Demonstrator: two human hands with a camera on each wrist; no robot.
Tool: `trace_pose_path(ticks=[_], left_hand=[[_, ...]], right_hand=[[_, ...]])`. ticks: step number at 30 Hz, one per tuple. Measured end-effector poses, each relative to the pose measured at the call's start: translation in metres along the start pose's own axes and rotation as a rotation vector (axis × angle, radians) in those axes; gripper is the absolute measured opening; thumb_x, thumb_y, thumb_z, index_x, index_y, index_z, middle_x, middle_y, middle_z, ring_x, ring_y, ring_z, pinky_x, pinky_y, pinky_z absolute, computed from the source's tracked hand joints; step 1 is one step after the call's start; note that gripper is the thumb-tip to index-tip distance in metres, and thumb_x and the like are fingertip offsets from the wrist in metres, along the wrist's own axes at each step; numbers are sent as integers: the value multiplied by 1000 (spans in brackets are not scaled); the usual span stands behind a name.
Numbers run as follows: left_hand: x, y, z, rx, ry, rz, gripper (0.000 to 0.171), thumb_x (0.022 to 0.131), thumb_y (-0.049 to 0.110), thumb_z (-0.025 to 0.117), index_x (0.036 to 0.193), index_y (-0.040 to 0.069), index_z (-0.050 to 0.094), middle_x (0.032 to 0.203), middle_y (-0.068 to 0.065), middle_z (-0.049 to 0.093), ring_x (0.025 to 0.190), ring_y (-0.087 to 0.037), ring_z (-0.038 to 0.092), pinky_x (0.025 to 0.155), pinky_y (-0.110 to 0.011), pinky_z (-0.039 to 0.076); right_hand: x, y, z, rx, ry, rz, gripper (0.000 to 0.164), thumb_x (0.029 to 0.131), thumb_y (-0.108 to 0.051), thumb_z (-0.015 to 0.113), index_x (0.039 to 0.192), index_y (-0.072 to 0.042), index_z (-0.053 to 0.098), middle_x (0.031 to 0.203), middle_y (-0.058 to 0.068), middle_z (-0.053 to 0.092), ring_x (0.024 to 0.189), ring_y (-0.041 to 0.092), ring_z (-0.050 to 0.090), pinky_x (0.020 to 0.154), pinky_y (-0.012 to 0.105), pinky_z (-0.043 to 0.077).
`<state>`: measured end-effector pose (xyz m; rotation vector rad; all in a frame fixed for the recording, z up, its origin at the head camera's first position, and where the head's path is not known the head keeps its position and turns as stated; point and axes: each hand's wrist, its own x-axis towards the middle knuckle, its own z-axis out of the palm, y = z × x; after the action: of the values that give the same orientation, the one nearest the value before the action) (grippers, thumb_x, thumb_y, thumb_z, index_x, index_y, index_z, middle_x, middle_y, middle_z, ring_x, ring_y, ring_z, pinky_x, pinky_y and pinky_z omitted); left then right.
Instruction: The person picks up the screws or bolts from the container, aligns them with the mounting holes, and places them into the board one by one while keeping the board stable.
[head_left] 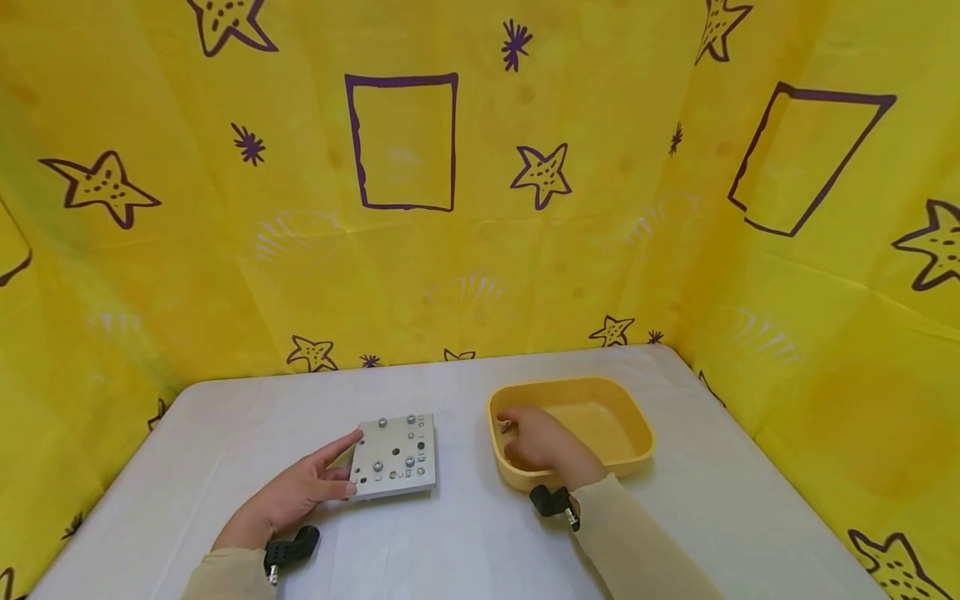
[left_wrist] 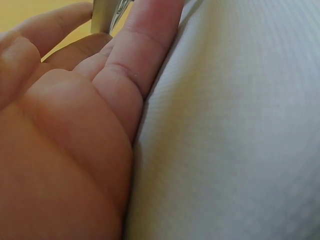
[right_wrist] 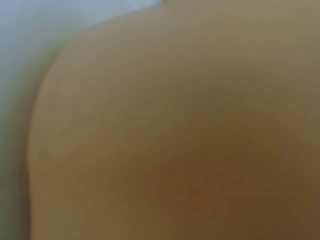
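Observation:
A flat silver metal plate (head_left: 386,446) with holes and several bolts standing in its face lies on the white table, slightly tilted. My left hand (head_left: 296,492) grips it along its left edge; in the left wrist view a bit of the plate (left_wrist: 102,16) shows between the fingers. My right hand (head_left: 543,442) reaches down inside a yellow plastic bin (head_left: 637,454), fingers bent near its left wall. Small metallic pieces (head_left: 506,426) show by the fingertips, too small to name. Whether the fingers pinch one is unclear. The right wrist view is blurred and filled by a tan surface.
The bin stands to the right of the plate on the white-covered table (head_left: 450,550). Yellow cloth walls (head_left: 480,250) with starfish drawings rise behind and at both sides. Each wrist wears a black camera mount (head_left: 291,547).

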<state>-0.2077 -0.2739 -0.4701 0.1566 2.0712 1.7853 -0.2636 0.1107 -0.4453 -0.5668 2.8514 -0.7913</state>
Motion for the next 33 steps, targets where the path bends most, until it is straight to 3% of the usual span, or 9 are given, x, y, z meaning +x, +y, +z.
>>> trace_pose_path(ticks=[9, 18, 33], left_hand=[[0, -1, 0, 16, 17, -13, 95, 82, 13, 82, 159, 17, 27, 159, -28, 21, 125, -34, 54, 97, -37, 49], [0, 0, 0, 10, 9, -5, 95, 82, 13, 82, 159, 17, 26, 158, -28, 23, 125, -35, 54, 97, -37, 48], [-1, 2, 0, 4, -10, 7, 94, 85, 10, 79, 160, 15, 24, 157, -30, 22, 124, -34, 55, 96, -36, 49]], right_hand=[[0, -7, 2, -260, 63, -82, 24, 86, 0, 64, 107, -8, 72, 95, 4, 68, 89, 21, 61, 87, 39, 51], [4, -5, 3, -271, 64, -50, 5, 87, -11, 69, 86, -15, 69, 76, -6, 59, 71, 15, 53, 73, 35, 50], [4, -8, 3, -329, 63, -29, 13, 90, -14, 67, 79, -16, 62, 69, -5, 53, 65, 16, 49, 65, 33, 46]])
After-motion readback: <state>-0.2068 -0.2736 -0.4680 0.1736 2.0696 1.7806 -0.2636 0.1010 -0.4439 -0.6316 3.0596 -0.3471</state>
